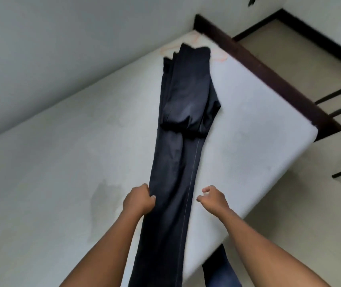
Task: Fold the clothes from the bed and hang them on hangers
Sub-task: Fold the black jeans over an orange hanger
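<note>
On the left, the bare white mattress carries a greyish stain close to the person's left hand, whose fingers are curled round the left edge of a pair of dark navy trousers. The trousers lie lengthwise down the mattress, legs together, with the far end doubled back on itself in a thicker layered fold. The near end runs under the forearms and some of the cloth hangs off the mattress's near edge. The cloth looks light, soft and limp, with a slight sheen that suggests it may slide. It will probably sag and lose its line if lifted from a single point, so both side edges should be taken at the same level, near the pale side seam, and kept taut. Just beside the right edge of the trousers, the right hand hovers with loosely curled fingers and holds nothing. At the far end a faint orange outline peeps from under the cloth; it may be a hanger but is too washed out to be sure. Further right, the dark wooden bed frame borders the mattress.
</note>
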Demonstrator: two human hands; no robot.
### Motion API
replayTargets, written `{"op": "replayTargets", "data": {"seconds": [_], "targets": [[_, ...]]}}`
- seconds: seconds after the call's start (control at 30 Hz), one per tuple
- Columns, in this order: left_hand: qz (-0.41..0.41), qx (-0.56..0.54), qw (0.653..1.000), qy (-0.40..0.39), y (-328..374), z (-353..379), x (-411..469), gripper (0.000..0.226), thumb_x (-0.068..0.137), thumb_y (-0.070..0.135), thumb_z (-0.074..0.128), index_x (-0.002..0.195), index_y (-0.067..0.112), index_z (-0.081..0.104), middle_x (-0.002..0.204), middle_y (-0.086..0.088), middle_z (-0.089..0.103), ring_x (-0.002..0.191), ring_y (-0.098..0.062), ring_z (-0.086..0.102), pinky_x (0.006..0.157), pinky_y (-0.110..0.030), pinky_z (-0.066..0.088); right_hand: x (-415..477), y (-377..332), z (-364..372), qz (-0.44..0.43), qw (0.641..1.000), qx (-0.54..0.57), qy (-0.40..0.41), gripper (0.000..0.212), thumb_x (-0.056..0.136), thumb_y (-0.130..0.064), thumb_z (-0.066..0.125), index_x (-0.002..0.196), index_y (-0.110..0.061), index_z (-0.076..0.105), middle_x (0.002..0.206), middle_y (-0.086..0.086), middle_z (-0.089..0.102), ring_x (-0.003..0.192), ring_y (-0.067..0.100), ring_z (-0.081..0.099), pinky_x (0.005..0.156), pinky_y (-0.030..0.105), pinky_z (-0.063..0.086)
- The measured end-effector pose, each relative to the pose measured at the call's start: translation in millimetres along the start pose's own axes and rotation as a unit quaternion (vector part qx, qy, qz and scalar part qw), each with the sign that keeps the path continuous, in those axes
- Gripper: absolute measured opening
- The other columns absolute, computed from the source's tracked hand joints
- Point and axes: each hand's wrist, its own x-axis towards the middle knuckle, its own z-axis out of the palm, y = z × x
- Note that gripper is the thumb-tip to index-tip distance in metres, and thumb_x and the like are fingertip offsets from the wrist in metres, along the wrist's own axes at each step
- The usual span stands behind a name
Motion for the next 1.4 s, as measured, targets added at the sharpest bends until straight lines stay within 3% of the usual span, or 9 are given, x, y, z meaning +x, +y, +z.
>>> {"op": "replayTargets", "data": {"seconds": [0.13,0.27,0.43,0.63,0.73,0.83,1.1,1.27,1.4], "targets": [[0.083,-0.135,0.978,0.132,94.2,-78.0,100.2,0.038,0.097,0.040,0.062,0.128,0.018,0.060,0.113,-0.006,0.068,0.106,-0.029,0.065,0.088,-0.038,0.053,111.9,-76.7,-93.6,-0.066,0.987,0.064,0.134,0.023,0.091,-0.025,0.068,0.114,-0.022,0.065,0.095,-0.006,0.068,0.093,0.019,0.068,0.081,0.031,0.053],[0.186,-0.075,0.940,0.277,182.9,-143.3,195.6,0.035,0.099,0.036,0.060,0.132,0.027,0.059,0.125,-0.009,0.059,0.116,-0.033,0.056,0.094,-0.045,0.052,209.0,-161.2,-177.1,-0.130,0.958,0.099,0.238,0.019,0.091,-0.020,0.064,0.110,-0.018,0.070,0.092,-0.006,0.067,0.090,0.019,0.062,0.079,0.026,0.044],[0.176,0.019,0.975,0.131,291.3,-207.6,316.2,0.066,0.102,0.052,0.052,0.160,0.049,0.019,0.171,-0.014,0.002,0.154,-0.041,0.013,0.118,-0.058,0.033,336.0,-246.8,-274.7,-0.202,0.946,-0.052,0.248,0.034,0.095,-0.016,0.058,0.128,-0.016,0.064,0.131,0.008,0.062,0.126,0.030,0.055,0.100,0.038,0.048],[0.085,0.017,0.995,0.044,323.8,-204.5,371.9,0.105,0.091,0.067,0.062,0.154,0.055,-0.021,0.160,-0.024,-0.039,0.152,-0.054,-0.010,0.117,-0.071,0.027,448.4,-310.6,-339.9,-0.231,0.909,-0.279,0.207,0.060,0.104,-0.016,0.049,0.161,-0.020,0.029,0.174,0.008,0.011,0.158,0.033,0.017,0.121,0.049,0.030],[0.080,-0.005,0.996,0.035,322.9,-194.8,373.1,0.112,0.091,0.062,0.066,0.149,0.058,-0.029,0.153,-0.017,-0.051,0.153,-0.049,-0.021,0.111,-0.077,0.028,479.6,-316.8,-339.6,-0.212,0.923,-0.239,0.214,0.043,0.108,-0.032,0.048,0.150,-0.023,0.043,0.166,0.015,0.023,0.149,0.039,0.032,0.115,0.052,0.034],[0.080,-0.026,0.996,0.030,323.5,-194.3,375.6,0.114,0.090,0.059,0.069,0.146,0.061,-0.030,0.153,-0.014,-0.052,0.153,-0.047,-0.022,0.110,-0.078,0.028,491.6,-327.9,-341.0,-0.200,0.931,-0.144,0.269,0.047,0.104,-0.041,0.058,0.141,-0.016,0.043,0.149,0.014,0.043,0.135,0.040,0.047,0.108,0.051,0.039],[0.099,-0.042,0.993,0.057,313.5,-185.5,366.6,0.111,0.090,0.058,0.069,0.151,0.059,-0.024,0.160,-0.013,-0.044,0.155,-0.038,-0.022,0.116,-0.074,0.023,467.7,-331.3,-358.1,-0.159,0.945,-0.233,0.163,0.038,0.106,-0.032,0.045,0.131,-0.005,0.053,0.131,0.022,0.058,0.103,0.039,0.057,0.080,0.040,0.045],[0.101,-0.075,0.992,0.032,294.6,-192.7,345.1,0.102,0.096,0.045,0.068,0.158,0.052,-0.013,0.168,-0.015,-0.028,0.158,-0.032,-0.018,0.126,-0.059,0.018,405.2,-310.7,-400.7,-0.317,0.882,-0.131,0.324,0.011,0.102,-0.020,0.042,0.098,-0.010,0.038,0.089,0.024,0.057,0.074,0.039,0.051,0.063,0.044,0.037],[0.087,-0.091,0.992,0.013,274.7,-186.2,294.5,0.092,0.099,0.047,0.062,0.164,0.039,-0.003,0.172,-0.016,-0.002,0.159,-0.033,0.000,0.128,-0.046,0.017,334.0,-281.9,-414.9,-0.405,0.849,-0.085,0.327,0.015,0.102,-0.011,0.046,0.092,-0.014,0.036,0.066,0.010,0.044,0.055,0.032,0.039,0.056,0.037,0.025]]}}
